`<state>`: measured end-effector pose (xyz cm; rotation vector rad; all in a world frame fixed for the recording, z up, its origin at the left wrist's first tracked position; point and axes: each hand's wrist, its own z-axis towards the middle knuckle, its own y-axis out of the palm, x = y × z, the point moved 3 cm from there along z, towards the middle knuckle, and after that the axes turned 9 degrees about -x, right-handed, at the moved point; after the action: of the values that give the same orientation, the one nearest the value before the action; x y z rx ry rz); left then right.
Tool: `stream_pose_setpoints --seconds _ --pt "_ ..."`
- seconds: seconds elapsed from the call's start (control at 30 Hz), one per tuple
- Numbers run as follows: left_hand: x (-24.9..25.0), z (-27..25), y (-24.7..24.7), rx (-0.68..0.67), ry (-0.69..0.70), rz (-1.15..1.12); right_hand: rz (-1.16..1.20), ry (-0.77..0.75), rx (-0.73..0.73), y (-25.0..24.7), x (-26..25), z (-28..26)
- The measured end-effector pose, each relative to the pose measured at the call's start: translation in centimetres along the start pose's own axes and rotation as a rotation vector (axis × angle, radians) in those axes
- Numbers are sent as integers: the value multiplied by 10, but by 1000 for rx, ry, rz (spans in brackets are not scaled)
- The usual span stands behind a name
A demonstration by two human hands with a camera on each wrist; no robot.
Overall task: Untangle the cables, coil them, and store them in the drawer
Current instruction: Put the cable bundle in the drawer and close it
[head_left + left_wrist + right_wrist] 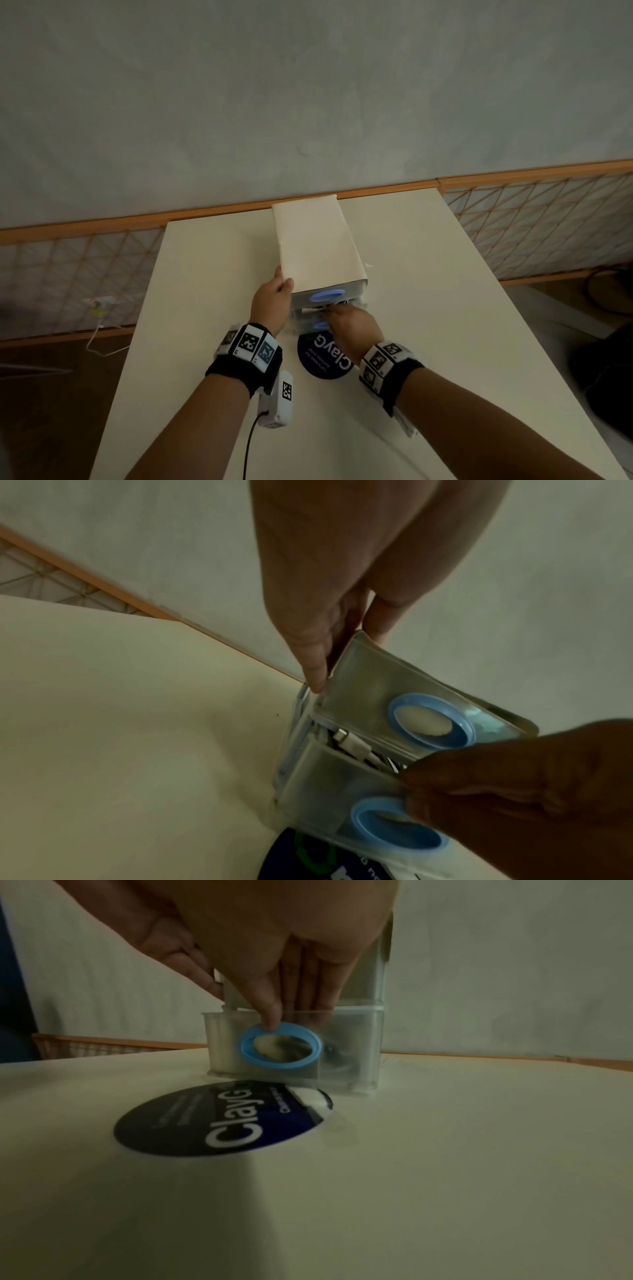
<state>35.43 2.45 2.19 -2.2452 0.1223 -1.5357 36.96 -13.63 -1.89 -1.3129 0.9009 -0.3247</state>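
Note:
A small translucent drawer unit (318,246) with a white paper-covered top stands at the back middle of the white table (445,308). My left hand (274,298) holds its front left top corner, thumb on top and fingers down the side. The lower drawer (325,791) is pulled out a little. A white cable (356,746) with a connector lies inside it. My right hand (349,322) pinches the lower drawer's front wall (349,1047), with the fingers reaching inside and the thumb on its blue ring handle (246,1053). The upper drawer (369,691) sits pushed in.
A dark round sticker (325,359) reading "ClayG" lies on the table just in front of the unit. The wall and an orange-framed mesh rail (534,219) run behind the table. A thin white cord (99,329) hangs at the left, off the table.

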Motion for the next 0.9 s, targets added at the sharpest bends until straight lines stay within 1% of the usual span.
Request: stream_pose_setpoints --seconds 0.07,0.13,0.17,0.2,0.23,0.27,0.3,0.33,0.37,0.4,0.43,0.47,0.57,0.63,0.7,0.9 --pt "1 -1 1 10 -8 11 9 9 73 0 -3 -1" --pt "1 -2 2 19 -10 23 65 -11 241 -1 -5 -12" --pt "2 -3 3 19 -9 31 139 24 316 -4 -7 -20" --pt "2 -3 4 21 -7 37 265 111 380 -7 -10 -28" --pt "3 -3 4 22 -6 39 445 268 428 -7 -10 -36" --pt "2 -3 4 24 -4 33 683 479 424 -3 -9 -40" --pt "2 -3 4 23 -4 25 980 702 389 6 -7 -43" --pt "2 -3 4 21 -5 17 1294 881 342 16 -7 -43" --pt "1 -3 4 17 -7 10 1574 980 295 23 -10 -41" --pt "1 -3 3 15 -9 5 1800 1016 260 25 -14 -38" --pt "1 -3 3 14 -9 6 1934 1010 235 24 -17 -33" --pt "1 -3 3 15 -9 8 1986 977 219 23 -18 -29" --pt "1 -3 3 16 -6 18 1965 891 198 18 -20 -19" --pt "0 -3 3 11 -6 21 1953 899 162 22 -19 -15" --pt "0 -3 3 11 -5 24 1902 914 157 25 -17 -12" --pt "2 -3 3 15 1 53 1718 978 240 31 -18 -5"
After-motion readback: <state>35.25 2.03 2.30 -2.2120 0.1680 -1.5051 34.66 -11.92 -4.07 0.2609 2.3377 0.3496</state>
